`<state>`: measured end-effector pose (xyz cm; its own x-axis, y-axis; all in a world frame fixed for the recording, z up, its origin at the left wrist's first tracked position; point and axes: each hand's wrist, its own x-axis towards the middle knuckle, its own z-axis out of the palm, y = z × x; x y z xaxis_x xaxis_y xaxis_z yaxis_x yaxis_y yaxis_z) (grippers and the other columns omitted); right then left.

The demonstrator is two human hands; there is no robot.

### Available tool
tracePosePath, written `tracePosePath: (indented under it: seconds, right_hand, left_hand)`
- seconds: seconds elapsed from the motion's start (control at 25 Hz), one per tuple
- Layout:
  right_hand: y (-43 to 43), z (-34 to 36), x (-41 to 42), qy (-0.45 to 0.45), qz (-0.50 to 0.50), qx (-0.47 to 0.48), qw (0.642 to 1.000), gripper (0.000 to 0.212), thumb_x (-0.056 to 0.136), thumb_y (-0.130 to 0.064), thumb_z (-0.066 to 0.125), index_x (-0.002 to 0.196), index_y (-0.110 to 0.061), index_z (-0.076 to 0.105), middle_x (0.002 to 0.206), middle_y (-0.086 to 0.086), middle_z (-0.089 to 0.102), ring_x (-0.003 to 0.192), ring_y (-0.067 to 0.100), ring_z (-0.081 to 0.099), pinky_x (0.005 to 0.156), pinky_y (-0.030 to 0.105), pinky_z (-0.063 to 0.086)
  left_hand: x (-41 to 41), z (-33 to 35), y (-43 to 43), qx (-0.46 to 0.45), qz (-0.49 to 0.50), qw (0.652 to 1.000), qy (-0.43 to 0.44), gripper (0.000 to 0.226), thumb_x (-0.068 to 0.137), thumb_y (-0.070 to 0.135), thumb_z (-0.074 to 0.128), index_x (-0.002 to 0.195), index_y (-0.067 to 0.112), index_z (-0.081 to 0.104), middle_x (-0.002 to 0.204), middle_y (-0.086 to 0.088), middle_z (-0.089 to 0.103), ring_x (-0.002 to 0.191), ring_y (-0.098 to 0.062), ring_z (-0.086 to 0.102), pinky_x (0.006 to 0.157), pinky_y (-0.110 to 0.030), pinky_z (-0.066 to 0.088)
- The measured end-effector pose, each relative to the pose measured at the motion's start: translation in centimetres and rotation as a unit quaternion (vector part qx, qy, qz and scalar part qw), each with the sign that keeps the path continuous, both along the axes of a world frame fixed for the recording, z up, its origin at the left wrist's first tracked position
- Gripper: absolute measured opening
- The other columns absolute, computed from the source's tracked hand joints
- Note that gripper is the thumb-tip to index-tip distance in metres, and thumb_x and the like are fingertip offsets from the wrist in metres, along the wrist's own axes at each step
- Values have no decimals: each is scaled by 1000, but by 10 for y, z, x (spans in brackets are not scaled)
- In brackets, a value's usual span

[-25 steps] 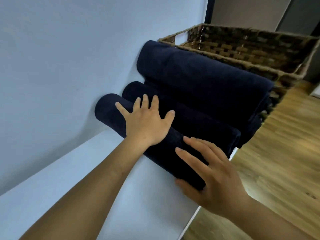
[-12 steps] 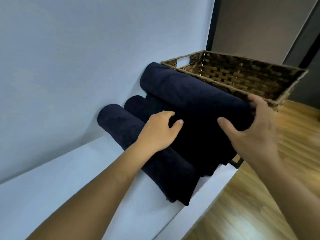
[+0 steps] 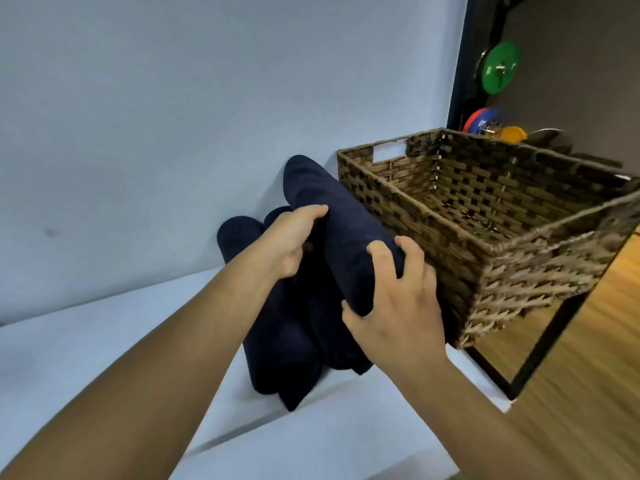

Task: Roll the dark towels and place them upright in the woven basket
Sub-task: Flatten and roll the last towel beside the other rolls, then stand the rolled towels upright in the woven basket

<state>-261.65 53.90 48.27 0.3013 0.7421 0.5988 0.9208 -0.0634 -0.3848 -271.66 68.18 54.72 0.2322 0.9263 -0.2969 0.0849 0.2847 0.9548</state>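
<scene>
Our hands quit lowest roll (image 3: 277,351): left hand (image 3: 294,240) and right hand (image 3: 394,299) now clasp top rolled towel (image 3: 346,237) beside woven basket (image 3: 519,271); we judge lift-in next.

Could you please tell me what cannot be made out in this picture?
Head view:
1. Lower towels: the top rolled towel and left hand cover them; their count is unclear.
2. Top rolled towel's near end: hidden under the right hand.
3. Woven basket: right corner cut off by the frame edge; floor's near strip hidden by its front wall.
4. Coloured discs behind it: small, half hidden by its rim.
</scene>
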Motion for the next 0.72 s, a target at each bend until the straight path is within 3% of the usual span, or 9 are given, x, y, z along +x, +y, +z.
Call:
tracePosePath:
  seconds: [0.12,0.2,0.28,0.36,0.52,0.64,0.72]
  right_hand:
    - [-1,0,9,-34,37,0,999,80,58,-32,83,127,-22,44,138,17,43,103,40,50,71,43,54]
    - [-3,-4,12,-50,74,6,996,75,63,-37,79,129,-22,46,141,17,43,107,41,48,79,46,53]
    - [-7,-6,19,-29,130,13,991,69,71,-45,72,132,-22,50,145,16,41,117,40,47,89,45,50]
    - [-9,-2,28,32,174,16,984,63,79,-54,62,135,-25,51,148,7,41,128,30,45,97,38,46]
    - [-10,40,41,218,248,-48,943,49,96,-55,42,139,-32,51,145,-18,47,132,-7,38,110,21,35]
    - [14,92,45,248,281,-53,926,30,98,-44,47,116,-33,68,113,-23,67,108,-12,55,93,9,41]
    - [41,125,46,267,283,-10,921,18,93,-40,59,94,-28,73,86,-16,72,82,-4,63,78,16,48]
  left_hand:
    - [17,21,-5,-30,-2,998,56,57,77,44,77,121,15,58,114,-6,67,103,-25,65,94,-44,53]
    - [25,30,-5,-46,-6,993,112,60,71,49,80,115,14,59,108,-7,69,98,-27,66,90,-46,54]
    - [34,33,-1,-42,-14,987,152,55,70,49,81,107,14,60,106,-7,68,97,-27,66,89,-46,54]
    - [35,29,5,-45,-18,987,152,56,68,43,83,111,14,61,110,-7,69,100,-26,67,89,-45,55]
    - [9,30,14,-76,-22,996,27,54,69,31,83,117,14,68,106,-8,75,99,-25,70,85,-40,57]
    - [-11,41,9,-73,-24,991,-105,38,79,30,73,111,9,70,100,-10,75,91,-24,71,79,-35,57]
    - [-13,58,6,-59,-50,979,-189,28,84,29,66,103,8,72,97,-11,74,86,-24,71,76,-33,58]
